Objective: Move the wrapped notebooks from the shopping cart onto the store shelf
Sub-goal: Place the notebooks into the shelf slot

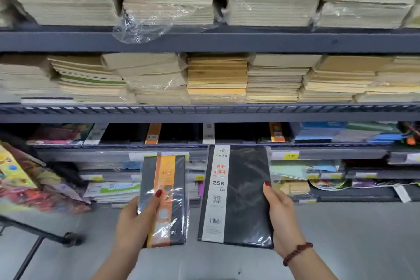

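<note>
While each hand's fingers [267, 185] clamp a wrapped notebook upright, the white-banded notebook [236, 195] in the right hand [283, 216] sits nearer the black-notebook shelf [159, 144] above than the orange-banded notebook [164, 200] in the left hand [136, 223]

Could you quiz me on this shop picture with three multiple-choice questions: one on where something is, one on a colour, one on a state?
1. Where is the shopping cart?
A. lower left
B. lower right
C. top shelf

2. What colour is the band on the smaller plastic-wrapped black notebook in the left hand?
A. green
B. orange
C. blue

3. What is the right hand doing?
A. hanging empty
B. holding a pen
C. holding the larger wrapped black notebook with a white strip

Answers:
1 A, the dark metal cart frame and wheel sit lower left.
2 B, an orange strip runs down its cover.
3 C, its grip closes on the notebook's right edge.
</note>
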`<action>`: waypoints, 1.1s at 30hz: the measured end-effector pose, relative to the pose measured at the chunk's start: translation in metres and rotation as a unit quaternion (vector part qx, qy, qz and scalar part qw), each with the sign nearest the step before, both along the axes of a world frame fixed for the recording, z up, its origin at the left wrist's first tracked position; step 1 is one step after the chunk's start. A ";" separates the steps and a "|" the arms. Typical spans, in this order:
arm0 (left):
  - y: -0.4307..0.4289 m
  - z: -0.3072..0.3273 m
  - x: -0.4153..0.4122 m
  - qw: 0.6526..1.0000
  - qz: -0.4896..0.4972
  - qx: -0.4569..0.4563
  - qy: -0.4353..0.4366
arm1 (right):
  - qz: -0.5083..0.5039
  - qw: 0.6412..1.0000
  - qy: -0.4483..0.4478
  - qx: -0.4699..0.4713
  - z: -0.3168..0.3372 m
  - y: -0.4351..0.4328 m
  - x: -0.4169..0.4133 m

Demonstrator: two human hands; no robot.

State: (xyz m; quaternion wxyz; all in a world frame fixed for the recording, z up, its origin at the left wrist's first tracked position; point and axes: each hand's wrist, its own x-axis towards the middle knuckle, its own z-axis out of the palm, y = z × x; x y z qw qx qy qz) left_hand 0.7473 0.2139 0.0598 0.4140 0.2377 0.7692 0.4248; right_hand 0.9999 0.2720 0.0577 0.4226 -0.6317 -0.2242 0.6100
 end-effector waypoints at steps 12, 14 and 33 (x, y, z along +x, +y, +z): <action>0.036 -0.096 0.028 0.994 0.113 0.007 0.001 | 0.065 0.996 0.026 0.052 -0.063 0.096 -0.010; 0.042 -0.107 0.033 0.990 0.137 0.006 -0.013 | 0.068 0.996 0.027 0.054 -0.072 0.113 -0.012; 0.071 -0.124 0.047 0.979 0.154 0.071 -0.109 | 0.352 0.906 -0.159 0.171 -0.075 0.108 0.009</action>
